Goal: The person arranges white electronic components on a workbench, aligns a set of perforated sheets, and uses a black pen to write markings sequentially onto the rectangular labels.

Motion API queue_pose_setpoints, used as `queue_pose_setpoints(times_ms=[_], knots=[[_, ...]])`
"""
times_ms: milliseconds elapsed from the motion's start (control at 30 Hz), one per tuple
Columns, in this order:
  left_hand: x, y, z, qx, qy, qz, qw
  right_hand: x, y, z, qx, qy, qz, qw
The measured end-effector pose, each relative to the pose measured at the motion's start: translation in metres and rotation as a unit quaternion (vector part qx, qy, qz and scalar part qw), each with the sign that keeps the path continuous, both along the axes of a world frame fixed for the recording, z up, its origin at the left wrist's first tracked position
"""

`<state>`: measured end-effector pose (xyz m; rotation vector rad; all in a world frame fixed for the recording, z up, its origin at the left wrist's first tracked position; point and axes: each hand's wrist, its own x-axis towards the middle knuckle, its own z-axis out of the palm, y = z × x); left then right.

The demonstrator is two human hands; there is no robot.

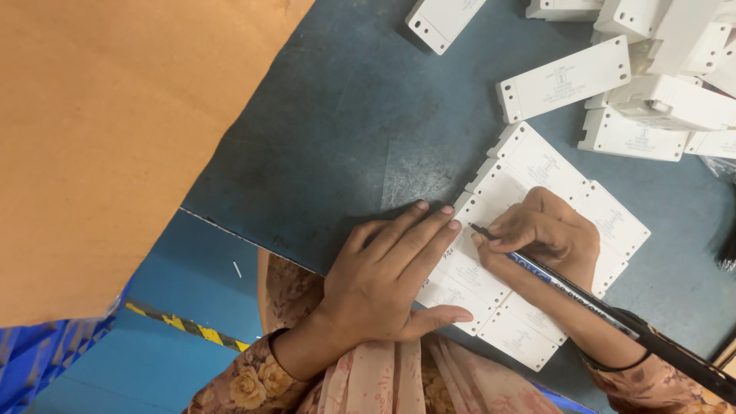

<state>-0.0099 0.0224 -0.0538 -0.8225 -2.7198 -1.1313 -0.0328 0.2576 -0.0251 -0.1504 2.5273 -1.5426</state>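
My left hand (387,280) lies flat, fingers spread, on the near end of a row of white rectangular plastic boxes (529,165) laid side by side on the blue table (330,130). My right hand (548,234) grips a dark pen (590,295), its tip touching the labelled face of one box just beside my left fingertips. The pen's long barrel runs back toward the lower right corner. Each box carries a small printed label.
A loose heap of the same white boxes (652,92) fills the upper right, with one more box (441,21) at the top edge. A large brown cardboard sheet (115,138) covers the left. Below the table edge lies blue floor with a yellow-black stripe (184,326).
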Motion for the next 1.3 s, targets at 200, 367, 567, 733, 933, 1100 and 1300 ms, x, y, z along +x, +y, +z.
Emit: queue_pose_setpoints(times_ms=[200,367,567,733,933,1100,1300], knots=[[0.0015,-0.0001,-0.0027,-0.001,-0.001,-0.002,1.000,-0.0021,-0.0013,-0.0004,-0.008,0.003,0.010,1.000],[0.0016,-0.0003,-0.0027,-0.001,0.003,0.001,1.000,-0.0023,-0.0013,0.0021,-0.008,-0.014,0.001,1.000],[0.0010,0.0005,-0.0023,0.000,0.009,0.003,1.000,-0.0026,-0.0009,0.0027,-0.004,-0.019,0.001,1.000],[0.0014,0.0009,-0.0018,-0.007,0.011,0.003,1.000,-0.0026,0.0023,0.0014,-0.032,-0.021,0.015,0.999],[0.0013,0.0017,-0.0022,-0.005,0.011,0.002,1.000,-0.0012,0.0050,0.0006,-0.037,-0.011,0.011,0.999],[0.0014,0.0020,-0.0029,0.001,0.007,0.002,1.000,-0.0015,0.0044,0.0009,-0.031,-0.028,0.005,0.999],[0.0019,0.0016,-0.0033,0.000,0.006,0.002,1.000,-0.0022,0.0048,0.0011,-0.035,-0.022,0.003,0.999]])
